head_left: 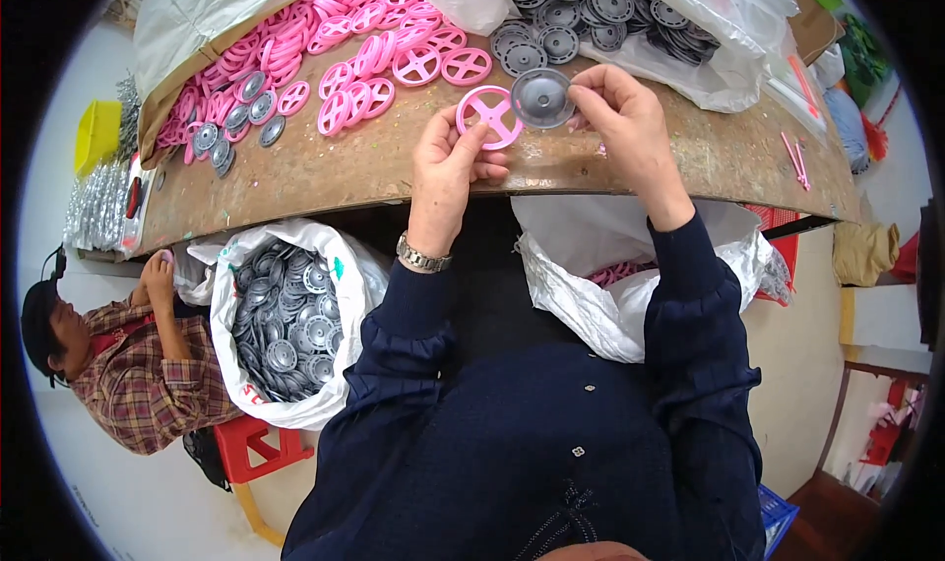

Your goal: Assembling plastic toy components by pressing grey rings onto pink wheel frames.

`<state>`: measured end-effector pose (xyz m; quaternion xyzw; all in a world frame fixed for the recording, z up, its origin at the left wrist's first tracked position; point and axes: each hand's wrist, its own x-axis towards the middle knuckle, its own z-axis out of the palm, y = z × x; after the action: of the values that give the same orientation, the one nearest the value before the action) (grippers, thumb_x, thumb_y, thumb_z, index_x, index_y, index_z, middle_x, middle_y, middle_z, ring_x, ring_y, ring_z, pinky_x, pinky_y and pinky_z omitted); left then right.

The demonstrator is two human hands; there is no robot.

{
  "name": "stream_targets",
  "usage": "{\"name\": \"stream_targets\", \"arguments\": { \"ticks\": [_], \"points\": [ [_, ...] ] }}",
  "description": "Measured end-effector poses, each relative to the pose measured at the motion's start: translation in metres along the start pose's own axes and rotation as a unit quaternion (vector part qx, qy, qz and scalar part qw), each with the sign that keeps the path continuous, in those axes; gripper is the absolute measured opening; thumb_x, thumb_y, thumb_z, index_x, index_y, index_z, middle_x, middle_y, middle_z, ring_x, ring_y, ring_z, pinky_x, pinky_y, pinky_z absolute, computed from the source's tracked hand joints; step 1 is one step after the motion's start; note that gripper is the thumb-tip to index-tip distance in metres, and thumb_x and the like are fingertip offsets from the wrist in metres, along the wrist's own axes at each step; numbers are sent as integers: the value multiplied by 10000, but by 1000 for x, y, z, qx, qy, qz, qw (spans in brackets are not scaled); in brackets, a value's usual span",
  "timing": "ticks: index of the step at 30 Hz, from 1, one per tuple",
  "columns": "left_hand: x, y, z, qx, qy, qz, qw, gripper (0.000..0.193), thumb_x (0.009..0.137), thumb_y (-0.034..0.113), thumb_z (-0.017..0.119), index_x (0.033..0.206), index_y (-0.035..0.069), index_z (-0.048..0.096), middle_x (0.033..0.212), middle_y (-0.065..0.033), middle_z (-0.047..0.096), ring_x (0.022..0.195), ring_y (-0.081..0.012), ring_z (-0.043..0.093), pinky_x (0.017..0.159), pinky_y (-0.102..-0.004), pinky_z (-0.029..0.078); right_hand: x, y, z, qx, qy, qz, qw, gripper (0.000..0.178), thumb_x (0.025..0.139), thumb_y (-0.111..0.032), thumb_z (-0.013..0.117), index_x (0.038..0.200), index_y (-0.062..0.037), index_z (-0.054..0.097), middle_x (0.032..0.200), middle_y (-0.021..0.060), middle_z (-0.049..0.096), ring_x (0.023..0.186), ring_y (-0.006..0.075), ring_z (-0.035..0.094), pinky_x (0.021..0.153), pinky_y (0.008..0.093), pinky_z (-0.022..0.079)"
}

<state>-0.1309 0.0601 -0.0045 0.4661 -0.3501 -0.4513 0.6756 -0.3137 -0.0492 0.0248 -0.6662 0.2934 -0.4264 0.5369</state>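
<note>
My left hand (448, 162) grips a pink spoked plastic wheel ring (489, 116) by its lower left side, over the front of the table. Close beside it, my right hand (622, 113) pinches a round grey plastic disc (540, 98) by its right edge. The disc has a domed centre, and its left edge reaches the ring's right side in the picture; I cannot tell whether they touch. Behind my hands lie a heap of loose pink rings (364, 54) and, further right, a pile of grey discs (591, 15) on a white plastic sack.
A white sack of grey discs (287, 310) stands left of my lap. Another white sack (610, 310) with pink parts is under the table edge at right. A co-worker in a plaid shirt (148, 374) sits at far left. Pink sticks (795, 160) lie on the table's right.
</note>
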Motion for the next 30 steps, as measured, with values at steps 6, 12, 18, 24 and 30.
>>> {"name": "stream_targets", "arguments": {
  "ticks": [6, 12, 18, 24, 30],
  "points": [
    [-12, 0, 18, 16, -50, -5, 999, 290, 1000, 114, 566, 1259, -9, 518, 977, -89, 663, 755, -147, 680, 639, -250, 588, -23, -5, 10, -52, 6, 11, 999, 118, 961, -111, 616, 965, 7, 627, 835, 9, 645, 722, 78, 631, 663, 224, 517],
    [-20, -5, 23, 53, -68, 37, 996, 282, 997, 95, 563, 1256, -10, 522, 1000, -93, 665, 750, -140, 680, 631, -240, 583, -38, -9, 14, -231, 28, -74, 970, 109, 945, -100, 619, 951, 8, 615, 837, 9, 637, 716, 87, 604, 660, 245, 499],
    [-24, -10, 23, 0, -99, 39, 994, 266, 1011, 99, 537, 1257, -2, 523, 1017, -101, 663, 765, -146, 682, 641, -262, 586, -47, -13, 14, -85, 24, -16, 996, 163, 940, -111, 638, 1046, 12, 635, 930, 10, 658, 812, 78, 589, 728, 234, 481],
    [-30, -6, 31, 3, -128, 42, 991, 253, 1004, 79, 542, 1239, -8, 514, 990, -81, 654, 772, -119, 663, 634, -251, 580, -56, -12, 7, 19, -29, 25, 999, 163, 952, -98, 629, 1071, 13, 638, 946, -3, 658, 850, 57, 588, 749, 224, 480],
    [-36, -4, 32, 86, -115, 93, 985, 200, 1024, 111, 520, 1182, -5, 556, 980, -84, 654, 745, -132, 663, 627, -247, 557, -67, -22, 13, -51, -17, 9, 998, 115, 938, -62, 623, 1027, 9, 642, 900, -10, 649, 823, 45, 585, 730, 213, 475]
  ]
}}
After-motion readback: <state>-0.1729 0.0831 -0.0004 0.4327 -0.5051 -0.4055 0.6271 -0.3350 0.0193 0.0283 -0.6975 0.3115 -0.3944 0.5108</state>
